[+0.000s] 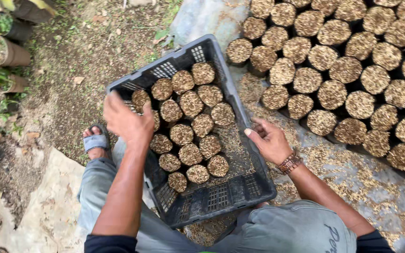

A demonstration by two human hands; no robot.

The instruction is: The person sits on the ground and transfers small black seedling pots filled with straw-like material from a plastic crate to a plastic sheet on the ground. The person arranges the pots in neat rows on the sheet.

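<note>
1. Dark plastic crate (221,197): rests across the person's lap, long axis running from the near right corner to the far left corner.
2. Filled soil bags (191,136): packed upright against the crate's left wall and far end; the floor along its right wall is open.
3. Left hand (126,122): fingers closed over the crate's left rim.
4. Right hand (270,140): fingers curled on the right rim.
5. Massed soil bags (348,70): standing on the ground just beyond the crate's right wall.
6. Sandalled foot (94,140): on bare earth left of the crate.
</note>
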